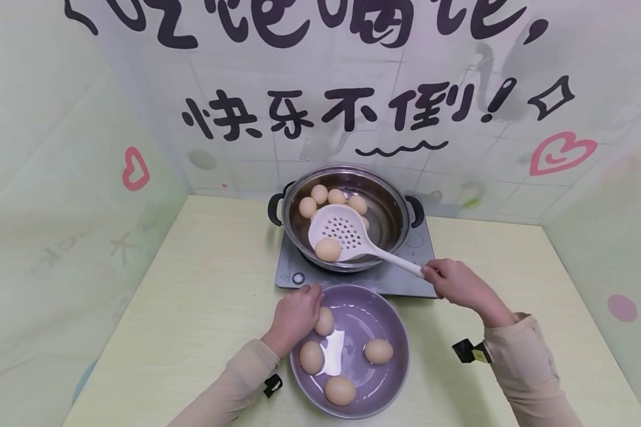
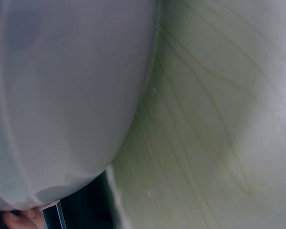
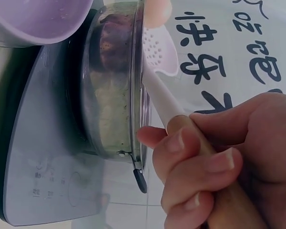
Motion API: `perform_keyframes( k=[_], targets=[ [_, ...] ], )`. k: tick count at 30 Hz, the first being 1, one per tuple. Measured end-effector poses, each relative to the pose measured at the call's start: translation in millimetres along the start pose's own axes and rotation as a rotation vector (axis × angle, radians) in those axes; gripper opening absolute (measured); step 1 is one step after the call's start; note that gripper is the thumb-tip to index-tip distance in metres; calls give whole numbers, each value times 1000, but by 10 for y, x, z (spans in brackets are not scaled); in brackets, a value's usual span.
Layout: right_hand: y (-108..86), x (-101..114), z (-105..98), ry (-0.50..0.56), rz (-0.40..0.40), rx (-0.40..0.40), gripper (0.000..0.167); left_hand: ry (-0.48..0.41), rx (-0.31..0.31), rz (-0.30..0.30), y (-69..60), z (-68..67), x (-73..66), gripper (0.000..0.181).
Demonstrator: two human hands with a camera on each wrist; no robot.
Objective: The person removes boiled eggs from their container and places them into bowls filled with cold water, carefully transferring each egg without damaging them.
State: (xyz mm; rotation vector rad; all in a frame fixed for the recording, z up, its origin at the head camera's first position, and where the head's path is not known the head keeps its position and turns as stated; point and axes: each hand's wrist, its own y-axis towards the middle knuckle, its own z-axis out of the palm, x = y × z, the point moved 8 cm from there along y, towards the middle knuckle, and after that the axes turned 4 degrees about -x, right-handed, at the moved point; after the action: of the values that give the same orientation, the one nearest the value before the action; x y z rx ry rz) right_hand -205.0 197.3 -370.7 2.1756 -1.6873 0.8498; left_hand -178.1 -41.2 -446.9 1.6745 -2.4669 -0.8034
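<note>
My right hand (image 1: 456, 286) grips a white slotted spoon (image 1: 347, 228) by its handle, whose rear part looks wooden in the right wrist view. One brown egg (image 1: 328, 249) lies in the spoon's bowl, held over the front of a steel pot (image 1: 387, 207). Several eggs (image 1: 319, 194) sit in the pot at its back left, some partly hidden by the spoon. At the upper left rim of a purple bowl (image 1: 384, 391), my left hand (image 1: 296, 314) holds the edge. Several eggs (image 1: 340, 391) rest in this bowl. The left wrist view mostly shows the bowl's pale outside (image 2: 76, 95).
Under the pot is a grey induction cooker (image 1: 406, 287), close behind the bowl. Black side handles (image 1: 416, 212) stick out from the pot. A pale wood-look tabletop (image 1: 203, 267) carries everything, and a printed wall covering (image 1: 320, 142) stands right behind.
</note>
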Motion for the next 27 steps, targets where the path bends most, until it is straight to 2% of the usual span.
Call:
perform_keyframes(
  k=[8, 14, 21, 27],
  targets=[
    [4, -48, -13, 44, -5, 31, 25, -1, 8, -7, -3, 6, 3, 12],
    [-60, -76, -105, 63, 27, 28, 26, 4, 0, 1, -4, 5, 0, 12],
    [-234, -133, -197, 48, 58, 16, 29, -2, -8, 9, -13, 10, -4, 11],
    [-472, -178, -224, 23, 64, 0, 28, -2, -7, 11, -3, 14, -2, 12]
  ],
)
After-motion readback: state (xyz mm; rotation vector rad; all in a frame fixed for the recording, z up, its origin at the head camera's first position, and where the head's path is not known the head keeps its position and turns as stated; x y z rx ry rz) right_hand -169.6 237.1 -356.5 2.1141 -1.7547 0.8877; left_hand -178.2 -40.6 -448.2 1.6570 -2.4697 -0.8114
